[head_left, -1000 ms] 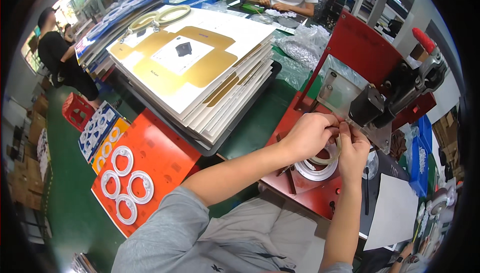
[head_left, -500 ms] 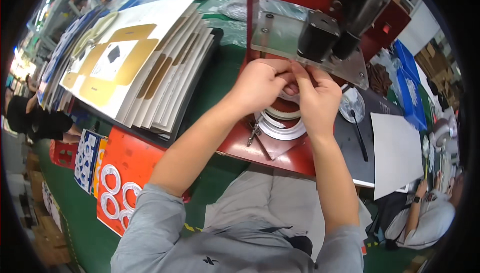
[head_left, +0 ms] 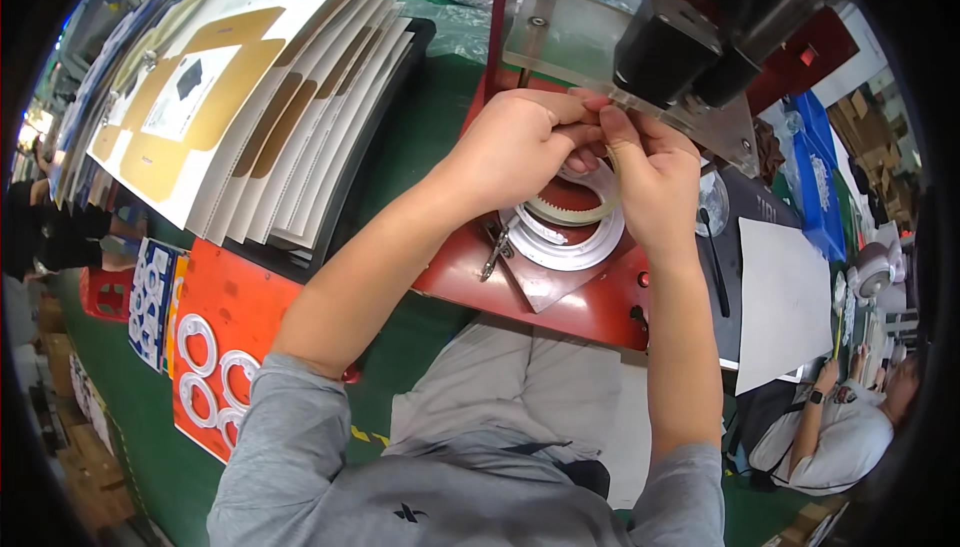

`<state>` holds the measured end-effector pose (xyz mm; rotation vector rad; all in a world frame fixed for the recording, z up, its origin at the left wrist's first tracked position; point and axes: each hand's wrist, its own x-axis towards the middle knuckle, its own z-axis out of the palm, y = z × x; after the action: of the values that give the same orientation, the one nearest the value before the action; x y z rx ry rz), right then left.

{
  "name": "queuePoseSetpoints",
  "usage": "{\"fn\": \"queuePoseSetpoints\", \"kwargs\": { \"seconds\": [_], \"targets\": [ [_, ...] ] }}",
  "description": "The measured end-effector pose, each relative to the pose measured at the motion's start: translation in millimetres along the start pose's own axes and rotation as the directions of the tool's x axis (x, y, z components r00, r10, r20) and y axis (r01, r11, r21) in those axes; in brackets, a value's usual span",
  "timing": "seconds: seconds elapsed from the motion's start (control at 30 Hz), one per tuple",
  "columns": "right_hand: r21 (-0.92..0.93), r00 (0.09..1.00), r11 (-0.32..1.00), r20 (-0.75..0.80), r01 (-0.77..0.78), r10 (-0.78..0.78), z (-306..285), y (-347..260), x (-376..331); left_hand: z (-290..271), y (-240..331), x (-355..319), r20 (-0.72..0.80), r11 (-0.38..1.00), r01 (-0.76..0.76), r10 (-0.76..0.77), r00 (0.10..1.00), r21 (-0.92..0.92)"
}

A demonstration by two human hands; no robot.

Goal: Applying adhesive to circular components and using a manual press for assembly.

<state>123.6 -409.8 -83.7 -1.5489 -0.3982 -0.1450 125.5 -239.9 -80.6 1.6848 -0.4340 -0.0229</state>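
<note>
Ring (head_left: pixel 573 217), cream and toothed, sits just above white ring (head_left: pixel 575 258) on red base (head_left: pixel 455 269). My right hand (head_left: pixel 655 187) grasps its right side; left hand (head_left: pixel 525 142) bunches close alongside, contents hidden, so I cannot tell what it holds.

Bare left hand (head_left: pixel 520 152), bare right hand (head_left: pixel 655 179): fingertips together, pinching cream toothed ring (head_left: pixel 575 217). Beneath: flat white ring (head_left: pixel 570 258), over glossy red base (head_left: pixel 465 272).
</note>
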Motion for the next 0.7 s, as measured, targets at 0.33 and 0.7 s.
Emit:
{"fn": "queuePoseSetpoints", "kwargs": {
  "seconds": [0.33,0.7],
  "targets": [
    [-0.324,0.971,0.945,-0.206,0.048,-0.120,20,-6,-5,-8,-3,7,0.059,0.999,0.018,-0.016,0.998,-0.036],
    [-0.172,0.998,0.985,0.065,-0.009,0.021,-12,-11,9,-12,2,7,0.075,0.995,-0.044,0.038,0.996,0.091]
  ]
}}
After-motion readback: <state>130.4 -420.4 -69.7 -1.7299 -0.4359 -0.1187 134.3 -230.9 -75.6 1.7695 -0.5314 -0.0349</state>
